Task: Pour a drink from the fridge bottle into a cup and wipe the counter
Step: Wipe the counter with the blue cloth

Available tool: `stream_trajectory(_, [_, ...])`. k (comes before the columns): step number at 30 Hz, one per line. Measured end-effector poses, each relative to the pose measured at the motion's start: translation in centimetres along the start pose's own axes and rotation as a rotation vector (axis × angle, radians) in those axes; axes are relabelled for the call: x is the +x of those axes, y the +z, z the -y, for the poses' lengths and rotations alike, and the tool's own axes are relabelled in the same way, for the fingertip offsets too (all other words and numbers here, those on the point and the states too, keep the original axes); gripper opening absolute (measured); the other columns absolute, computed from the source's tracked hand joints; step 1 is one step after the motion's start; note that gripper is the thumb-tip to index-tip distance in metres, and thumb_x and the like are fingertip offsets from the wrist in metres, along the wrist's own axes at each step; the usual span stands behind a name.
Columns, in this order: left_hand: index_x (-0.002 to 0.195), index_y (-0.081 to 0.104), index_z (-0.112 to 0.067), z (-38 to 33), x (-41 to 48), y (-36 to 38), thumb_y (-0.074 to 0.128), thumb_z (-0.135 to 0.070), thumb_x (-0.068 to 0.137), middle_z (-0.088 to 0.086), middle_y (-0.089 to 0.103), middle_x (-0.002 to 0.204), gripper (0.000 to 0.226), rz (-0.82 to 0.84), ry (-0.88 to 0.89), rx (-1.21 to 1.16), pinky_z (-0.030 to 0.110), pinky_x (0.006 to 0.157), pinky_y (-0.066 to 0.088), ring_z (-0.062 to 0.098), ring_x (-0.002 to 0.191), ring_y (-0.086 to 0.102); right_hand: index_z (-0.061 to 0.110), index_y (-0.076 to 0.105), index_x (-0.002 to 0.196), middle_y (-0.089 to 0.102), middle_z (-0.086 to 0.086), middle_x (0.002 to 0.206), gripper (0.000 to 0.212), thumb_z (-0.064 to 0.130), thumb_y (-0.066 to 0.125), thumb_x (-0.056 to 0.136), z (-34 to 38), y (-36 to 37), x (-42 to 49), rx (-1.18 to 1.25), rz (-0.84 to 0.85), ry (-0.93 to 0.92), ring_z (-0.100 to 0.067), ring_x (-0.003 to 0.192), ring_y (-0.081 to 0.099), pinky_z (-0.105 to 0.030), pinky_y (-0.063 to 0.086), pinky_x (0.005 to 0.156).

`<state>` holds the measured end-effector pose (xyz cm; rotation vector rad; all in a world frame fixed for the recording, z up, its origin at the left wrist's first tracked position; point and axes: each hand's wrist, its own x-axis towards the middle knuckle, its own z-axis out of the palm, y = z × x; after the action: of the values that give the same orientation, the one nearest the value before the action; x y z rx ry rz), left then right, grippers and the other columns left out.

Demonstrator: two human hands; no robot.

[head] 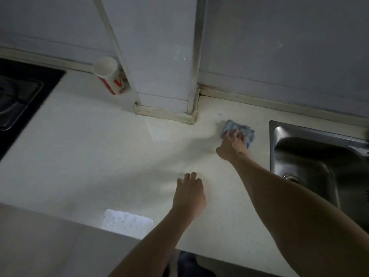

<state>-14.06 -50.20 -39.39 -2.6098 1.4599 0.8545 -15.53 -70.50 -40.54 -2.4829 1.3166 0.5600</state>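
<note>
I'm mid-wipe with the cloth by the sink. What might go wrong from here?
A wide sweep left by the right hand could tip the paper cup standing by the pillar; whether it holds drink cannot be seen. The cloth lies near the sink rim, so a stroke right may push it in. The left hand rests on the counter, possibly blocking the path.

I am wearing the single camera on my head, and it is looking forward and steeply down onto the counter (pixel 89 156) from close above, with the wide lens bowing the lines near the edges. It is facing the wall column (pixel 159 56) at top centre, taking in the stove (pixel 20 92) at the left edge and the sink (pixel 283 136) at the right, while my left hand (pixel 188 196) and right hand (pixel 232 143) are reaching in from the bottom.
</note>
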Motion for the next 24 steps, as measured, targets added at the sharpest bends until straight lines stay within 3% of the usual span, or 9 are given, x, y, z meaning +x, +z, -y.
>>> stream_trajectory(7, [0.142,0.047,-0.006,0.4,-2.3,1.9,0.043,-0.026,0.103,0.011,0.039,0.152,0.043,-0.047,-0.014,-0.01,0.04,0.119,0.028,0.026,0.138,0.038,0.012,-0.002,0.155,-0.013,-0.017,0.161,0.082,0.029,0.049,0.094,8.4,1.7,-2.3,-0.176,0.026,-0.268,-0.039,0.146,-0.014,-0.047,-0.008,0.118])
stream_trajectory(12, [0.142,0.046,-0.005,0.4,-2.3,2.2,0.044,-0.025,0.103,0.011,0.04,0.151,0.044,-0.027,-0.001,-0.02,0.038,0.119,0.027,0.026,0.138,0.039,0.011,0.001,0.154,-0.006,-0.017,0.16,0.084,0.03,0.053,0.091,7.8,2.1,-2.6,-0.328,-0.012,-0.345,-0.039,0.147,-0.007,-0.044,-0.006,0.12])
stream_trajectory(21, [0.135,0.047,0.001,0.3,-1.9,2.7,0.055,-0.014,0.091,0.013,0.04,0.144,0.047,0.068,-0.019,-0.198,0.035,0.109,0.045,0.026,0.13,0.044,0.016,0.011,0.151,0.01,-0.013,0.154,0.087,0.028,0.062,0.082,-1.7,2.7,-3.3,-0.22,-0.061,-0.201,-0.038,0.14,0.011,-0.048,0.015,0.12])
stream_trajectory(24, [0.135,0.044,0.001,0.7,-2.1,2.7,0.054,-0.01,0.089,0.012,0.038,0.144,0.048,0.089,0.001,-0.211,0.034,0.109,0.043,0.026,0.127,0.043,0.017,0.013,0.15,0.014,-0.015,0.152,0.088,0.029,0.063,0.078,-6.0,2.7,-3.7,-0.199,-0.038,-0.11,-0.039,0.139,0.015,-0.052,0.019,0.118])
